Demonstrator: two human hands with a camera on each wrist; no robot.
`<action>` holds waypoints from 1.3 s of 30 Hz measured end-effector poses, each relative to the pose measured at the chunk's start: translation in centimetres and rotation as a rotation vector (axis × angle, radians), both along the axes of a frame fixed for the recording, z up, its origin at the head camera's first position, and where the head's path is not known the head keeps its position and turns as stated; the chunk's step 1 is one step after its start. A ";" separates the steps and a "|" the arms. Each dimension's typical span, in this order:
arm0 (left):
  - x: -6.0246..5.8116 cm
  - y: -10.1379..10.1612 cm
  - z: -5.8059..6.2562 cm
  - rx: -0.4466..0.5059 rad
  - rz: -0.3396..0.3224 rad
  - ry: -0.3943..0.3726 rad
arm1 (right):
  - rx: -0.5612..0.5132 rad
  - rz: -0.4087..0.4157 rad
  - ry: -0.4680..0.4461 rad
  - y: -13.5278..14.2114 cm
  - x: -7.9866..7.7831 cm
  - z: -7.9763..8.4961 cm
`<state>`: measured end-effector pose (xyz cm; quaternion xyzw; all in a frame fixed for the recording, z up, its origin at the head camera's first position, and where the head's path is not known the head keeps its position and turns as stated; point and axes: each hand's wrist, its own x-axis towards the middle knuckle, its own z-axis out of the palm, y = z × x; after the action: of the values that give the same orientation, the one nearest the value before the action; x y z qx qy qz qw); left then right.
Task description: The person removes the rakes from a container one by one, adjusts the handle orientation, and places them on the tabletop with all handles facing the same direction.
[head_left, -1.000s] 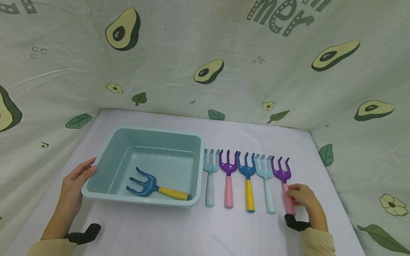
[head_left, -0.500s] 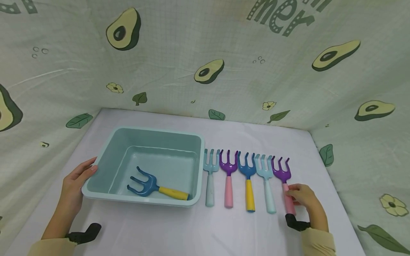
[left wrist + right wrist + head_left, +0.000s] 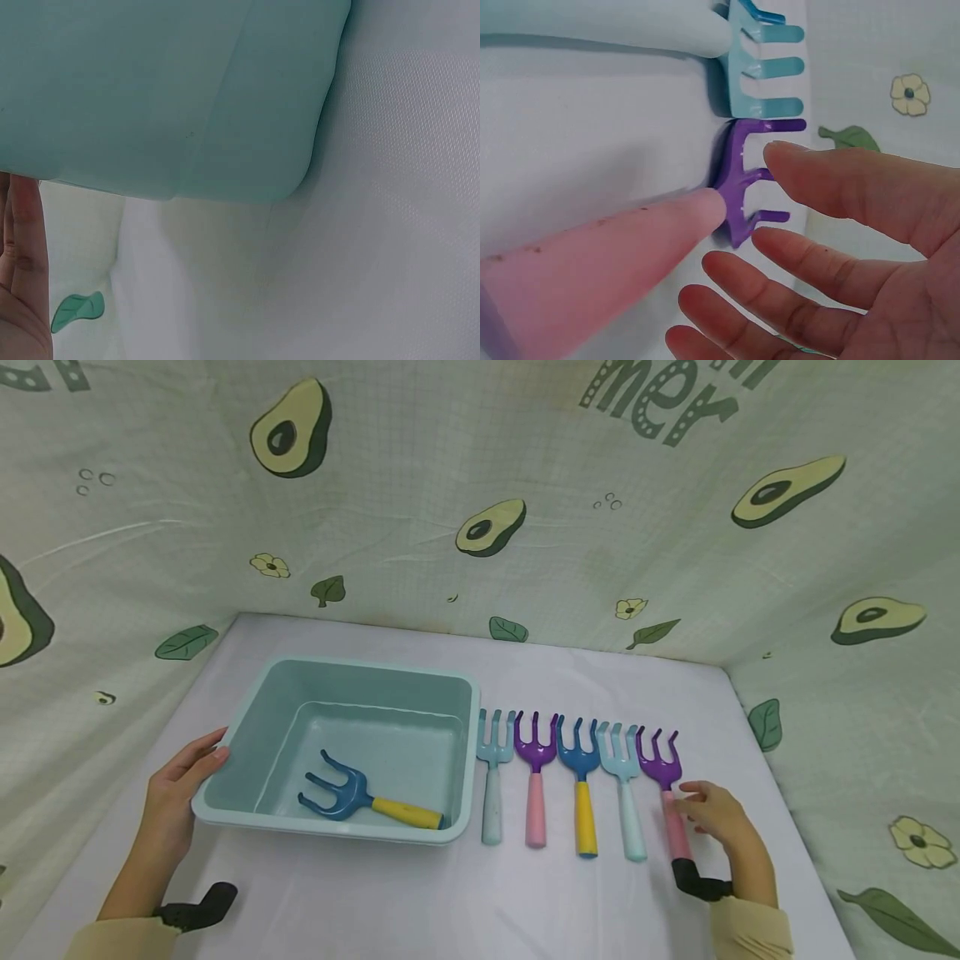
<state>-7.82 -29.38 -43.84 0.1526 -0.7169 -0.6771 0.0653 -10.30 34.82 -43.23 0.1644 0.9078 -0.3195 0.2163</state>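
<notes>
My left hand (image 3: 174,792) holds the left rim of a pale green plastic basin (image 3: 375,836), thumb at the edge. In the left wrist view its fingers (image 3: 28,240) meet the basin wall. My right hand (image 3: 716,814) is beside the pink handle of the rightmost purple hand fork (image 3: 662,770). In the right wrist view its thumb and fingers are spread, with a gap to the fork's handle. A blue hand fork (image 3: 347,793) with a yellow handle lies inside the basin.
Right of the basin, a light green hand fork (image 3: 492,793), a purple one (image 3: 535,760), a blue one (image 3: 579,760) and a light blue one (image 3: 626,793) lie in a row. An avocado-print cloth (image 3: 570,577) hangs around the white table (image 3: 375,910).
My right hand has let go of the rightmost purple fork's handle and drawn slightly right. The fork stays at the end of the row. My left hand and the basin hold still.
</notes>
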 end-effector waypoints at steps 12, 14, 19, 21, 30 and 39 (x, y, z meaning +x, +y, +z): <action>-0.1 0.1 0.1 0.017 0.009 0.003 | 0.022 0.115 0.101 -1.8 0.3 2.9; -0.1 0.1 0.0 0.009 0.012 -0.001 | 0.026 0.127 0.100 -2.3 0.3 3.4; -0.2 -0.3 -0.3 0.025 -0.010 0.011 | 0.026 0.147 0.106 -4.1 0.2 5.0; -0.3 -0.6 -0.6 0.030 -0.012 0.006 | 0.023 0.165 0.127 -4.8 0.1 5.7; -0.6 -1.4 -1.9 0.009 -0.006 -0.003 | 0.006 0.251 0.267 -8.4 -0.3 8.9; -0.5 -1.0 -1.5 -0.028 0.013 -0.015 | -0.032 0.372 0.357 -12.0 -1.2 11.7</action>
<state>-8.28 -30.36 -45.39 0.1612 -0.7257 -0.6655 0.0664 -11.52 22.82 -31.53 -0.0679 0.9410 -0.3127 0.1101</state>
